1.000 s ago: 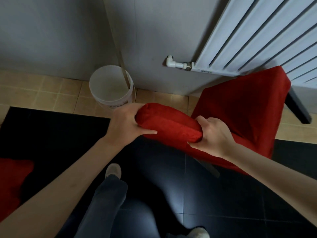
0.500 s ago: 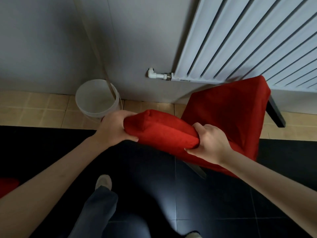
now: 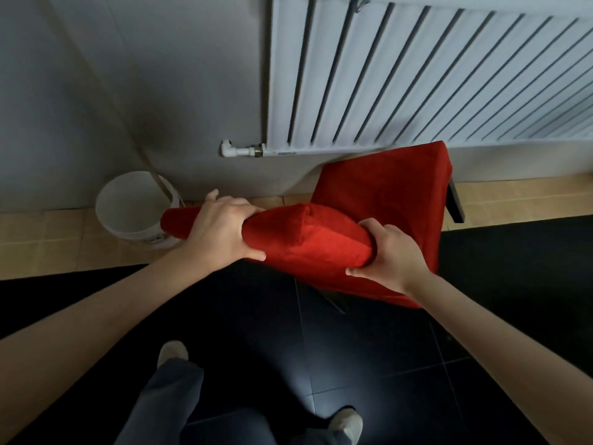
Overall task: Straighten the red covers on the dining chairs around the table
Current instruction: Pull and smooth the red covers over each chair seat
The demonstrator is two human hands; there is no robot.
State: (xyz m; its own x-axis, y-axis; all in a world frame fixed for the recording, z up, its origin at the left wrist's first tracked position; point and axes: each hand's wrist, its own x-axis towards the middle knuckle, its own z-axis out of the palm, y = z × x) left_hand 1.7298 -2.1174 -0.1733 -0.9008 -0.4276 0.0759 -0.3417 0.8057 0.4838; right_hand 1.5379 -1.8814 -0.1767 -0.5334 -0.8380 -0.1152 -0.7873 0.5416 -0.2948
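Note:
A dining chair in a red cover [image 3: 388,200] stands by the wall, seen from above and behind its backrest. The padded top of the backrest [image 3: 308,242] runs across the middle of the view. My left hand [image 3: 221,229] grips that top a little in from its left end, thumb on the near side, and a red tip sticks out past the hand. My right hand [image 3: 390,255] grips the right end of the top, fingers curled over it. The red seat lies beyond the backrest, and one dark chair leg [image 3: 455,203] shows at the right.
A white bucket [image 3: 131,210] with a stick in it stands on the tan tiles left of the chair, close to my left hand. A white radiator [image 3: 417,75] and its pipe [image 3: 240,151] hang on the grey wall behind. Black glossy floor and my feet lie below.
My left hand has slid rightward along the backrest top, leaving the left tip uncovered. The view has tilted up and the chair sits further right; both hands keep their grip.

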